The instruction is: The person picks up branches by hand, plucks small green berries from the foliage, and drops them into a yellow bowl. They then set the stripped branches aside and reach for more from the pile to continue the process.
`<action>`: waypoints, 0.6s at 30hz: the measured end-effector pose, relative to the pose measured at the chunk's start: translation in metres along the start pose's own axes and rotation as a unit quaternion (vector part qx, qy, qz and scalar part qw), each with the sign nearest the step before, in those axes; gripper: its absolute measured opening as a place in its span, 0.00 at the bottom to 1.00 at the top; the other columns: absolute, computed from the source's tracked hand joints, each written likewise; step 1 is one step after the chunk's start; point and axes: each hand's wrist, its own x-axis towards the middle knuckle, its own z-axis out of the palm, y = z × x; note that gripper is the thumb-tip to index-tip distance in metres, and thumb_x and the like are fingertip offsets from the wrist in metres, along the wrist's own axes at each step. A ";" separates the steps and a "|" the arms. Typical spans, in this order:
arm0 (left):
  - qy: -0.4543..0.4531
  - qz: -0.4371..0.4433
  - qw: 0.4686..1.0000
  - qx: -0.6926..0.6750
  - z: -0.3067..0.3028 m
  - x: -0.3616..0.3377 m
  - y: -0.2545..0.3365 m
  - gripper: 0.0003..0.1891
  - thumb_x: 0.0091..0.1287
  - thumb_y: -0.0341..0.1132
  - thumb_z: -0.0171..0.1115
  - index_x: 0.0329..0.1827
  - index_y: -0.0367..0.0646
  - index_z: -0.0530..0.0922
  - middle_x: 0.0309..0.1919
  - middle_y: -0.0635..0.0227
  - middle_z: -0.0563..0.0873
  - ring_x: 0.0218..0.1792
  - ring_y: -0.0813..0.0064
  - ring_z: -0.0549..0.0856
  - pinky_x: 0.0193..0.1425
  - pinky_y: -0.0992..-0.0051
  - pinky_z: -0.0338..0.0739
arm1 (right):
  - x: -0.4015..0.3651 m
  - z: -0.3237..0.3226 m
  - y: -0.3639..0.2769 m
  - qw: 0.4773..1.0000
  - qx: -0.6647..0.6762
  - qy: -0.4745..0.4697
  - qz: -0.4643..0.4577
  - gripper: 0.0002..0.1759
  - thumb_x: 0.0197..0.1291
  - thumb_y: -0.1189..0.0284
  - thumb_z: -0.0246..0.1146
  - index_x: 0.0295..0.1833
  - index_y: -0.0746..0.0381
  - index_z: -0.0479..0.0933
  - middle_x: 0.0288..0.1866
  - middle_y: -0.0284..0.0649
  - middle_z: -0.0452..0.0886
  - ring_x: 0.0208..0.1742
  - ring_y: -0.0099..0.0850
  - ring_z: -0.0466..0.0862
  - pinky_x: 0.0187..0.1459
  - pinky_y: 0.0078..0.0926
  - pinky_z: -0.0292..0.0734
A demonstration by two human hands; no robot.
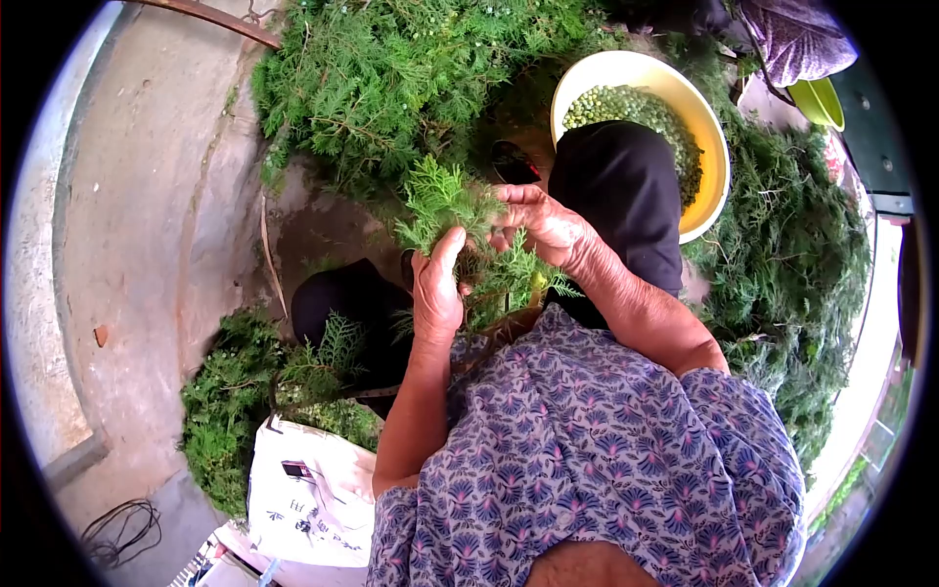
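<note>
A green conifer sprig point(437, 201) with flat, feathery leaves is held up in front of my lap. My left hand point(438, 293) is closed around its lower part, thumb pointing up along the leaves. At the sprig's right side, the bent fingers of my right hand point(543, 223) touch the foliage; whether they pinch a small piece there is hidden. More green leaves point(523, 269) show below and between my hands. Beyond my right knee stands a yellow basin point(712, 108) holding many small round green cones or berries point(636, 106).
A large heap of cut conifer branches point(391, 78) lies ahead, with another heap point(773, 245) at right and a smaller pile point(230, 391) at left. A white sack point(323, 533) lies at lower left, near a coiled black cable point(122, 533). Another person's patterned clothing point(797, 39) shows at top right.
</note>
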 end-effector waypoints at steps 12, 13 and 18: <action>0.046 -0.119 0.955 -0.266 0.019 0.010 -0.002 0.06 0.58 0.33 0.62 0.34 0.39 0.80 0.29 0.77 0.80 0.29 0.86 0.73 0.36 0.81 0.67 | 0.002 0.013 0.003 0.912 -0.351 0.173 -0.120 0.12 0.46 0.85 0.60 0.39 0.65 0.75 0.24 0.31 0.76 0.25 0.15 0.71 0.26 0.15 0.69; 0.058 -0.093 0.965 -0.238 0.020 0.011 -0.006 0.06 0.58 0.32 0.61 0.33 0.39 0.80 0.29 0.78 0.79 0.28 0.87 0.72 0.34 0.81 0.67 | 0.007 0.012 0.008 0.871 -0.399 0.154 -0.241 0.14 0.44 0.84 0.60 0.41 0.66 0.75 0.25 0.34 0.77 0.27 0.17 0.72 0.30 0.18 0.71; 0.090 -0.112 0.960 -0.242 0.026 0.012 -0.004 0.05 0.59 0.32 0.61 0.33 0.39 0.80 0.26 0.79 0.79 0.27 0.87 0.72 0.34 0.81 0.66 | 0.004 0.026 0.007 0.904 -0.333 0.255 -0.082 0.16 0.43 0.84 0.58 0.42 0.67 0.75 0.32 0.41 0.79 0.32 0.21 0.76 0.34 0.21 0.72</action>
